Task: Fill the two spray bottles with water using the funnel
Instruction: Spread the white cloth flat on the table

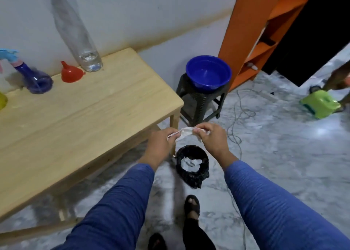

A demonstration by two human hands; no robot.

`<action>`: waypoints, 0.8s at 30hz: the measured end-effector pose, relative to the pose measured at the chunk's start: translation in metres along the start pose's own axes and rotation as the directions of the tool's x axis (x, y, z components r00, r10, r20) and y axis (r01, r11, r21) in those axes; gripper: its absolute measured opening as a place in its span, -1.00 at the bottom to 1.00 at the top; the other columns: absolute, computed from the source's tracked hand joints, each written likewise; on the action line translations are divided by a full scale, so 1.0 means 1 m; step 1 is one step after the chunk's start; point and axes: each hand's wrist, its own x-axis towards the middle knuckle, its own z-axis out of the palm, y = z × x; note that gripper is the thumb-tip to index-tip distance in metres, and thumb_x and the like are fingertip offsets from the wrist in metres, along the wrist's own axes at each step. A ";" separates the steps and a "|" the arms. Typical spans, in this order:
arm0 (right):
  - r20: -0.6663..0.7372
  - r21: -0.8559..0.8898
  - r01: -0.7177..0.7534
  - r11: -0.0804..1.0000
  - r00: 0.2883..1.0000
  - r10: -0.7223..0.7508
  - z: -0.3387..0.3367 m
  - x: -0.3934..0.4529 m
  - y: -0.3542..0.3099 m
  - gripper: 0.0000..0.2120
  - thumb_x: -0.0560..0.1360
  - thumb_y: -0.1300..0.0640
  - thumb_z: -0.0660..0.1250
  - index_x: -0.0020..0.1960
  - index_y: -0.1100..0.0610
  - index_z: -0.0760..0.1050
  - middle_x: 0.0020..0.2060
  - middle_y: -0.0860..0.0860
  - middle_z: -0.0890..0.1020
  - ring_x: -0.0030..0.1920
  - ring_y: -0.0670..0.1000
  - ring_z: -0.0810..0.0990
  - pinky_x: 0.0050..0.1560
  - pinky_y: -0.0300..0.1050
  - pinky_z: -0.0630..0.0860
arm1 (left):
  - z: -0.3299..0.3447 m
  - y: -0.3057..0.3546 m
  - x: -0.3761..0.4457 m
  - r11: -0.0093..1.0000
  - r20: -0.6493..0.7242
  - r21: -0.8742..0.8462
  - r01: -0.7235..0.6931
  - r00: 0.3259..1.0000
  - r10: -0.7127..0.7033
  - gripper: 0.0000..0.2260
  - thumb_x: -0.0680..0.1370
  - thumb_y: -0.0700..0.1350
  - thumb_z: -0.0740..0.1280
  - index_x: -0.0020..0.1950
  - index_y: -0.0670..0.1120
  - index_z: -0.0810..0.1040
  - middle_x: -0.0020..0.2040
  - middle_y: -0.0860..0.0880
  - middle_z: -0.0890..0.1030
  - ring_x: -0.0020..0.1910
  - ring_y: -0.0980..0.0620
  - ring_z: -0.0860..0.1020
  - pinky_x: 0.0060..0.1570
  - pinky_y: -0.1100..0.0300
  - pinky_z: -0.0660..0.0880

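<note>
On the surface (79, 115), the funnel (71, 72) stands between a spray bottle (35, 78) at left and the water bottle (83, 47) at right.

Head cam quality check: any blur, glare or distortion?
Head view: wide-angle bend stretches the clear bottle and curves the table edge; spray bottle at left is motion-smeared; glare patch on the floor at right; hands and tissue fairly sharp.

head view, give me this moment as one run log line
hands: left hand and right hand hold white tissue over black bin | red funnel, purple spray bottle: untouched on table
</note>
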 end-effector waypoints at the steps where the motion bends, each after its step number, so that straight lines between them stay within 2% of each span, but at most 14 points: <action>1: -0.009 -0.002 -0.027 1.000 1.000 0.027 -0.006 0.000 0.009 -0.94 0.42 0.12 0.44 -0.15 0.11 0.66 -0.26 0.03 0.69 -0.21 -0.01 0.59 -0.23 -0.31 0.39 | 0.011 0.004 0.003 1.000 0.015 0.002 -0.011 1.000 0.011 -0.86 0.54 -0.07 0.36 0.03 -0.04 0.68 -0.08 0.00 0.69 -0.14 0.07 0.59 -0.21 0.34 0.35; 3: -0.023 -0.011 -0.079 0.997 0.997 0.079 -0.014 0.001 0.030 -0.94 0.42 0.13 0.43 -0.16 0.11 0.66 -0.26 0.02 0.68 -0.23 -0.03 0.58 -0.22 -0.28 0.37 | 0.034 0.009 0.010 1.000 0.056 0.013 -0.025 0.998 0.025 -0.84 0.55 -0.09 0.35 0.06 -0.06 0.68 -0.04 0.00 0.70 -0.09 0.07 0.61 -0.18 0.38 0.36; 8: 0.006 -0.050 -0.200 0.979 0.980 0.200 -0.026 0.017 0.091 -0.92 0.44 0.13 0.41 -0.14 0.12 0.66 -0.26 -0.04 0.67 -0.23 -0.08 0.54 -0.26 -0.42 0.32 | 0.091 0.006 0.038 1.000 0.144 -0.020 0.009 0.990 -0.006 -0.81 0.57 -0.12 0.32 0.09 -0.14 0.66 0.04 -0.05 0.68 0.02 0.07 0.60 -0.15 0.62 0.29; 13: 0.073 -0.092 -0.329 0.940 0.939 0.336 -0.004 0.044 0.162 -0.90 0.47 0.12 0.39 -0.09 0.13 0.65 -0.21 0.04 0.67 -0.22 -0.06 0.51 -0.30 -0.39 0.31 | 0.162 -0.030 0.072 0.993 0.224 0.018 0.114 0.968 -0.115 -0.78 0.60 -0.08 0.26 0.18 -0.07 0.62 0.13 -0.02 0.65 0.11 0.03 0.58 0.03 0.37 0.38; 15: 0.102 -0.110 -0.375 0.920 0.917 0.386 0.014 0.049 0.193 -0.90 0.48 0.12 0.38 -0.08 0.12 0.64 -0.21 0.05 0.66 -0.22 -0.05 0.50 -0.31 -0.37 0.29 | 0.191 -0.051 0.079 0.989 0.246 0.053 0.136 0.958 -0.145 -0.77 0.60 -0.06 0.25 0.19 -0.06 0.62 0.11 -0.01 0.65 0.07 0.02 0.59 0.01 0.30 0.42; 18: 0.125 -0.143 -0.434 0.889 0.883 0.451 0.045 0.056 0.236 -0.91 0.49 0.08 0.36 -0.09 0.06 0.62 -0.20 0.05 0.67 -0.22 -0.04 0.52 -0.21 -0.26 0.34 | 0.234 -0.090 0.090 0.982 0.295 0.093 0.162 0.938 -0.183 -0.76 0.61 -0.05 0.24 0.19 -0.04 0.62 0.11 0.00 0.65 0.04 0.04 0.59 -0.03 0.26 0.46; 21: 0.127 -0.143 -0.472 0.870 0.863 0.489 0.076 0.068 0.277 -0.90 0.50 0.10 0.35 -0.07 0.08 0.62 -0.19 0.05 0.66 -0.20 -0.04 0.52 -0.19 -0.27 0.33 | 0.272 -0.129 0.106 0.982 0.334 0.112 0.152 0.925 -0.181 -0.77 0.60 -0.09 0.24 0.20 -0.04 0.61 0.11 -0.02 0.65 0.06 0.03 0.58 0.00 0.20 0.49; 24: 0.132 -0.158 -0.490 0.858 0.850 0.510 0.108 0.077 0.316 -0.87 0.51 0.11 0.33 0.00 0.10 0.61 -0.12 0.08 0.67 -0.10 0.05 0.57 -0.13 -0.24 0.37 | 0.305 -0.168 0.119 0.979 0.388 0.162 0.121 0.905 -0.177 -0.73 0.59 -0.08 0.25 0.28 -0.05 0.55 0.18 -0.06 0.61 0.13 -0.02 0.56 0.08 0.15 0.50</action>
